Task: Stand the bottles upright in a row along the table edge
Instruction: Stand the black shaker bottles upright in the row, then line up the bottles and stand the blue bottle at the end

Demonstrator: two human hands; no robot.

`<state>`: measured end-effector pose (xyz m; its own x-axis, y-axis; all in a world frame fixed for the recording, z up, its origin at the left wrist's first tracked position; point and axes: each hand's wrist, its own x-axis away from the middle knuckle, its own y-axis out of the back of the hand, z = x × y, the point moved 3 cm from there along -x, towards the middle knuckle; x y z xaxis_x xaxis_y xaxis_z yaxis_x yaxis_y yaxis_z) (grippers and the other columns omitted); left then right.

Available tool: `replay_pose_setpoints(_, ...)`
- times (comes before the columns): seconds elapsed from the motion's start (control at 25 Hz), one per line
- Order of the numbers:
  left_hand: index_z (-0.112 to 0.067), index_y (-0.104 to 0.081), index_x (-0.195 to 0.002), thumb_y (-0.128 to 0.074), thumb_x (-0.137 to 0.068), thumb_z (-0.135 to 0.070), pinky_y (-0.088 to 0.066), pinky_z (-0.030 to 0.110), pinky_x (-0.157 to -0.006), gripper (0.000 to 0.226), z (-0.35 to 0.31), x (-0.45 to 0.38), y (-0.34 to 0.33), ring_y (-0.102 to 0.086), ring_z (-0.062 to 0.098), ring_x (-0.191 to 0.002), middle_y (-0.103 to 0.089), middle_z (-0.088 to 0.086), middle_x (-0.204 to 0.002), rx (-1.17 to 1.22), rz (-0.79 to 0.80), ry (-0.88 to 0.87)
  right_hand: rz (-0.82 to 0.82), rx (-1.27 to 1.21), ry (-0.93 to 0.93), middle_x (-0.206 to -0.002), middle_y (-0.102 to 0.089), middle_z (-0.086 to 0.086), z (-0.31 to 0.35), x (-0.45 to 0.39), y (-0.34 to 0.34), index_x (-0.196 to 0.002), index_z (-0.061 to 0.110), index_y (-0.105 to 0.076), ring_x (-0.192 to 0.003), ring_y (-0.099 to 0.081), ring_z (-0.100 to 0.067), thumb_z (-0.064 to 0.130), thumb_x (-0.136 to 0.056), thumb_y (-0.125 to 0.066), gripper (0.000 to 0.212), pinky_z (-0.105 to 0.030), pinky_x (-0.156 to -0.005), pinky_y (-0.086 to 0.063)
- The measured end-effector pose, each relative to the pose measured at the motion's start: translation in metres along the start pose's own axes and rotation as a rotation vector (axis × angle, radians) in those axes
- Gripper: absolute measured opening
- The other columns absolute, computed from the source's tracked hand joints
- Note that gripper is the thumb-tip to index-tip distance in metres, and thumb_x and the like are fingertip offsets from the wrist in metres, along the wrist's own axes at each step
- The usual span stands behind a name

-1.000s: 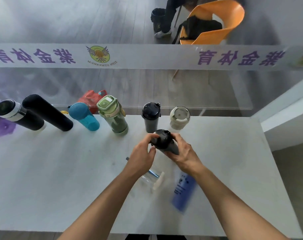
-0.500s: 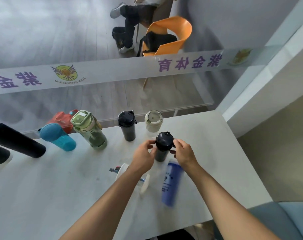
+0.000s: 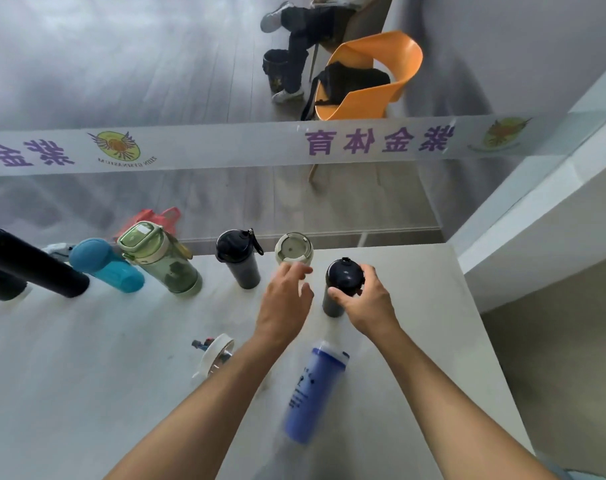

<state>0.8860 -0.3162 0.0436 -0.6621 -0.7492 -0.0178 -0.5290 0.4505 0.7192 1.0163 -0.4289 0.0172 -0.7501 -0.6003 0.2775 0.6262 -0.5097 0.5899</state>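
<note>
My right hand (image 3: pixel 362 301) grips the lid of a dark bottle (image 3: pixel 339 284) that stands upright on the white table (image 3: pixel 69 358), to the right of a cream bottle (image 3: pixel 292 248). My left hand (image 3: pixel 283 301) hovers open just left of it, in front of the cream bottle. Along the far edge stand a dark flip-lid bottle (image 3: pixel 239 259), a green bottle (image 3: pixel 158 259), a teal bottle (image 3: pixel 104 265) and a black flask (image 3: pixel 31 263). A blue bottle (image 3: pixel 312 389) lies on its side between my forearms. A clear bottle (image 3: pixel 214 353) lies partly hidden under my left forearm.
A glass wall with a printed band (image 3: pixel 225 147) runs right behind the table's far edge. Behind it are an orange chair (image 3: pixel 371 77) and a seated person's legs (image 3: pixel 294 53). The table's right edge (image 3: pixel 474 323) drops off beside a white ledge.
My left hand has let go of the dark bottle and opened. The bottle now stands farther right and nearer the far edge, held by my right hand alone. The view has shifted.
</note>
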Motion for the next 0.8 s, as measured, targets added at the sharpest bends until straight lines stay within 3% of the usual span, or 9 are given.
replay_pose_setpoints(0.08, -0.024, -0.054, -0.128, -0.07, -0.078, -0.018, -0.044, 0.038, -0.095, 0.052, -0.007, -0.018, 0.01, -0.048, 0.028, -0.106, -0.052, 0.005, -0.124, -0.188, -0.166, -0.084, 0.019, -0.024, 0.015, -0.125, -0.062, -0.005, -0.004, -0.017, 0.011, -0.138, 0.02, -0.047, -0.112, -0.059, -0.026, 0.038, -0.078, -0.08, 0.071, -0.029, -0.092, -0.045)
replay_pose_setpoints(0.16, -0.034, -0.037, -0.143, -0.077, -0.073, -0.029, -0.038, 0.044, -0.104, 0.081, 0.0, -0.039, 0.008, -0.038, 0.033, -0.125, -0.038, 0.01, -0.145, -0.329, -0.041, -0.023, 0.036, -0.046, 0.028, -0.127, -0.062, -0.006, -0.008, -0.033, 0.021, -0.139, 0.02, -0.046, -0.115, -0.06, -0.027, 0.036, -0.078, -0.081, 0.072, -0.035, -0.099, -0.048)
replay_pose_setpoints(0.24, -0.038, -0.027, -0.149, -0.078, -0.074, -0.026, -0.034, 0.044, -0.11, 0.091, 0.012, -0.055, -0.005, -0.031, 0.035, -0.137, -0.023, 0.012, -0.155, -0.303, 0.149, 0.082, 0.056, -0.06, 0.039, -0.128, -0.062, -0.006, -0.011, -0.048, 0.029, -0.14, 0.02, -0.045, -0.117, -0.06, -0.027, 0.034, -0.078, -0.082, 0.073, -0.037, -0.102, -0.047)
replay_pose_setpoints(0.32, -0.034, -0.039, -0.143, -0.074, -0.077, -0.014, -0.035, 0.039, -0.109, 0.077, 0.022, -0.063, -0.016, -0.036, 0.035, -0.135, -0.022, 0.009, -0.155, -0.221, 0.183, 0.14, 0.08, -0.066, 0.047, -0.13, -0.062, -0.005, -0.013, -0.062, 0.033, -0.142, 0.021, -0.044, -0.119, -0.059, -0.026, 0.034, -0.08, -0.081, 0.074, -0.038, -0.104, -0.047)
replay_pose_setpoints(0.44, -0.031, -0.054, -0.128, -0.067, -0.078, -0.004, -0.04, 0.04, -0.105, 0.058, 0.021, -0.066, -0.024, -0.044, 0.033, -0.126, -0.034, 0.005, -0.146, -0.193, 0.058, 0.148, 0.104, -0.069, 0.082, -0.133, -0.06, -0.005, -0.013, -0.074, 0.035, -0.144, 0.022, -0.042, -0.121, -0.057, -0.025, 0.035, -0.081, -0.079, 0.074, -0.036, -0.104, -0.046)
replay_pose_setpoints(0.64, -0.029, -0.055, -0.126, -0.068, -0.079, -0.004, -0.041, 0.042, -0.105, 0.055, 0.013, -0.072, -0.035, -0.045, 0.034, -0.122, -0.037, 0.007, -0.143, -0.203, 0.03, 0.132, 0.123, -0.055, 0.127, -0.134, -0.058, -0.002, -0.008, -0.089, 0.037, -0.143, 0.023, -0.042, -0.12, -0.057, -0.023, 0.034, -0.083, -0.078, 0.07, -0.03, -0.101, -0.044)
replay_pose_setpoints(0.8, -0.029, -0.055, -0.128, -0.068, -0.079, -0.005, -0.041, 0.041, -0.104, 0.056, 0.014, -0.072, -0.037, -0.045, 0.034, -0.123, -0.038, 0.007, -0.144, -0.222, 0.024, 0.122, 0.115, -0.069, 0.132, -0.135, -0.057, -0.002, -0.006, -0.096, 0.036, -0.144, 0.023, -0.041, -0.122, -0.057, -0.023, 0.034, -0.082, -0.078, 0.073, -0.036, -0.106, -0.045)
